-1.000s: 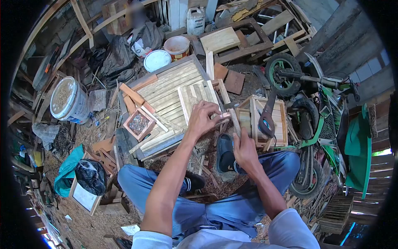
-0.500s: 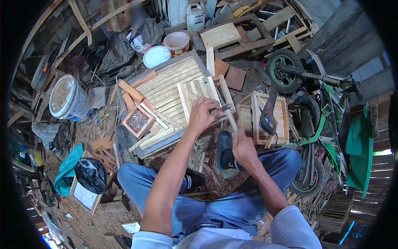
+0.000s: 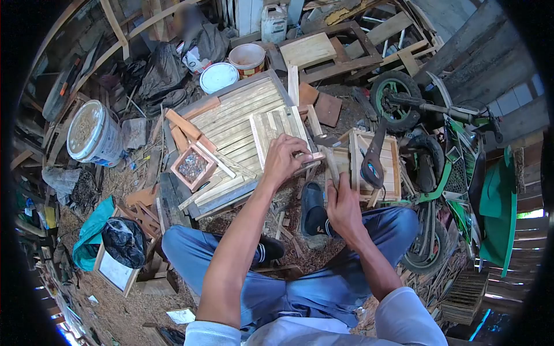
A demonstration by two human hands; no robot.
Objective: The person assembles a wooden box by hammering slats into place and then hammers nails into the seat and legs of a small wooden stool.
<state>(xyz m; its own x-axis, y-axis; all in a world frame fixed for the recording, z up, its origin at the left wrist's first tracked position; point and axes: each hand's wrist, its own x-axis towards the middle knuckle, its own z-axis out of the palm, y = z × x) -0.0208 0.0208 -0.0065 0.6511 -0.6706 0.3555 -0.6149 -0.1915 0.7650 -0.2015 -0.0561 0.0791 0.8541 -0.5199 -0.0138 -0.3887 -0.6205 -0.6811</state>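
A slatted wooden panel (image 3: 276, 128) lies on a larger slatted wooden board (image 3: 234, 115). My left hand (image 3: 285, 158) is at the panel's near right corner, its fingers curled and pinched by a short wooden strip (image 3: 313, 157). Whatever is between those fingertips is hidden. My right hand (image 3: 344, 205) is closed around the wooden handle of a hammer (image 3: 331, 164). The hammer's dark head is just right of the panel's corner, apart from the strip. Left of the panel, a small square wooden box (image 3: 206, 183) of small metal bits, probably nails, sits on the board.
A wooden frame box (image 3: 393, 167) with a handsaw (image 3: 373, 164) on it stands right of my hands. Beyond it is a green motorbike (image 3: 444, 179). Buckets (image 3: 219, 78) stand behind the board, and a larger bucket (image 3: 109, 144) stands left. Wood scraps litter the floor.
The hammer head has moved from beside my left fingertips to the right, and the handle now stands more upright. My left hand stays nearly in place.
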